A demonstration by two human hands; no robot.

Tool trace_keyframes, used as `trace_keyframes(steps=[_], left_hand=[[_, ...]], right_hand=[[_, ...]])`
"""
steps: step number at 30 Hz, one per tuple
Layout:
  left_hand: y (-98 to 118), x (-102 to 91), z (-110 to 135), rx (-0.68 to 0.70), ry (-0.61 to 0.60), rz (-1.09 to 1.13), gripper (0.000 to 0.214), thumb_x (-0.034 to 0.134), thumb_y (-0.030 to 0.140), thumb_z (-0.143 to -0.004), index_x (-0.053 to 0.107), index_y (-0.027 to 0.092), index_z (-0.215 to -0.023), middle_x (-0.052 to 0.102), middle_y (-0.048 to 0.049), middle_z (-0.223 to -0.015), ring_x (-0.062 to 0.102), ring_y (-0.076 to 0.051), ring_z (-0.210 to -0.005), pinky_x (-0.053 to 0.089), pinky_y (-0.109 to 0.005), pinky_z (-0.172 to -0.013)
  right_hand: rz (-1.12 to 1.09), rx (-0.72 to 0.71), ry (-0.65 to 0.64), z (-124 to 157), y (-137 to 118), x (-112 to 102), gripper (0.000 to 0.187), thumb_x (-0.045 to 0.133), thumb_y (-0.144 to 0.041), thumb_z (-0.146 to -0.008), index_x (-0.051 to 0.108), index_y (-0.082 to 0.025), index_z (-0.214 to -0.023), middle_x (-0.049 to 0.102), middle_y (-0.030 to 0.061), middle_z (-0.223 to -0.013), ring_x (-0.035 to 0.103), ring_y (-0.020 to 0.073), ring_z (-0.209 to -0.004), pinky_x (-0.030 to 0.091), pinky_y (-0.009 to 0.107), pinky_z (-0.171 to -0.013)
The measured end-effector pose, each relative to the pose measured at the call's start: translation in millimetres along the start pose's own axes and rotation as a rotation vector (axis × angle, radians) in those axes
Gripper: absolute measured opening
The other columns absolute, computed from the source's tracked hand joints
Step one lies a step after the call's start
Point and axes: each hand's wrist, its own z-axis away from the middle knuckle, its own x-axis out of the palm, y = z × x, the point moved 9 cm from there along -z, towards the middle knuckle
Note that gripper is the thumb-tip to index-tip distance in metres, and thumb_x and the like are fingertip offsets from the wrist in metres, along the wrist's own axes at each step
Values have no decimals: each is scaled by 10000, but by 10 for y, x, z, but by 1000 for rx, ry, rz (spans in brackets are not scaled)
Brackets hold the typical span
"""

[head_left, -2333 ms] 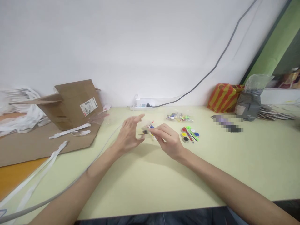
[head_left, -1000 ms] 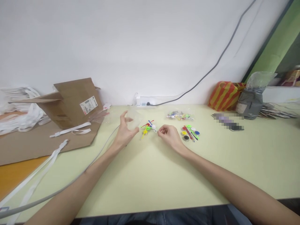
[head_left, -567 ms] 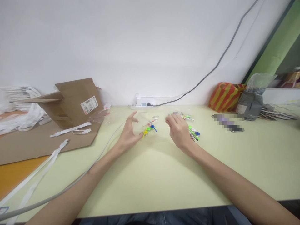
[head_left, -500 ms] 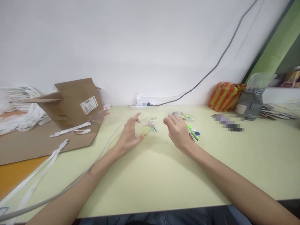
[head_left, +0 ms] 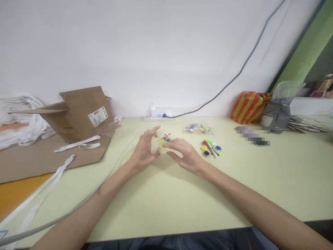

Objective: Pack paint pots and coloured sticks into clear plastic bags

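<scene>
A small clear plastic bag (head_left: 163,141) holding bright red, yellow, green and blue plastic pieces lies on the pale green desk (head_left: 166,194) between my hands. My left hand (head_left: 144,149) is curved at the bag's left side, with its fingers spread. My right hand (head_left: 186,156) reaches in from the right, its fingers extended and their tips at the bag's right edge. Part of the bag is hidden behind my fingers, and neither hand clearly grips it.
Another small bag of coloured parts (head_left: 199,129) and a group of paint pots with sticks (head_left: 210,148) lie to the right. A power strip (head_left: 157,118) stands at the wall. A cardboard box (head_left: 83,116), white straps and a grey cable (head_left: 114,152) are left; striped and grey bags are right.
My right hand has come down and left from above the paint pots to the clear bag, uncovering the pots. My left hand has moved slightly closer to the bag.
</scene>
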Motion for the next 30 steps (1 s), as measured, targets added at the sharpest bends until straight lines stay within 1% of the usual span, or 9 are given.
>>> trace_keyframes(steps=[3, 7, 11, 15, 17, 19, 22, 25, 30], left_hand=[[101, -58, -6, 59, 39, -9, 794, 597, 222, -872, 190, 288, -1550, 545, -94, -1204, 543, -272, -1130, 447, -449, -991], [179, -147, 0, 127, 89, -69, 755, 553, 197, -918, 172, 321, -1558, 532, -113, -1288, 516, -286, -1211, 443, -476, -1029], [37, -179, -9, 32, 89, -48, 680, 471, 200, -960, 181, 307, -1565, 454, -133, -1455, 455, -295, -1324, 417, -506, -1090], [-222, -218, -4, -167, 182, 124, 627, 470, 201, -962, 238, 282, -1538, 443, -133, -1486, 434, -280, -1381, 423, -506, -1117], [-427, -231, 39, -346, 283, 329, 633, 526, 234, -935, 250, 288, -1502, 490, -137, -1418, 512, -280, -1312, 558, -485, -970], [-616, -191, 110, -536, 364, 570, 648, 609, 268, -882, 280, 298, -1440, 518, -131, -1353, 583, -279, -1223, 641, -435, -775], [-761, -110, 214, -763, 424, 837, 704, 758, 243, -747, 357, 295, -1323, 525, -115, -1327, 627, -274, -1158, 662, -425, -695], [-762, -67, 248, -852, 417, 990, 744, 827, 202, -662, 397, 300, -1261, 534, -95, -1353, 645, -270, -1141, 666, -454, -717], [-772, -7, 266, -892, 417, 1105, 648, 828, 255, -691, 427, 293, -1199, 596, -63, -1341, 667, -273, -1121, 670, -448, -682]], right_hand=[[70, -83, -87, -14, -119, 29, 242, 593, -261, -965, 626, -242, -1204, 701, 85, -1124, 595, 224, -1076, 488, 399, -905], [231, -141, 103, -4, -189, -126, 135, 544, -161, -974, 657, -232, -961, 685, 78, -990, 576, 203, -950, 465, 359, -802], [249, -132, 248, 49, -200, -226, 185, 553, -106, -948, 651, -262, -954, 630, 64, -898, 555, 190, -864, 449, 334, -751], [117, -39, 280, 66, -103, -243, 231, 499, -99, -949, 592, -228, -1117, 622, 102, -1016, 594, 206, -961, 492, 347, -806], [108, 23, 184, 47, -34, -137, 230, 485, -113, -948, 575, -187, -1146, 627, 140, -1103, 598, 229, -1062, 507, 372, -859], [190, 25, -27, 32, -18, 95, 239, 485, -125, -945, 605, -171, -1146, 604, 170, -1272, 561, 262, -1200, 496, 415, -933], [316, -7, -332, 80, -7, 459, 305, 455, -143, -971, 640, -168, -1212, 468, 131, -1522, 402, 287, -1417, 422, 470, -1078], [350, 2, -457, 121, 24, 639, 373, 387, -172, -1019, 613, -151, -1315, 422, 90, -1575, 305, 262, -1490, 315, 478, -1188], [332, 3, -529, 136, 45, 725, 375, 413, -117, -984, 656, -149, -1268, 428, 83, -1572, 294, 243, -1503, 219, 474, -1245]])
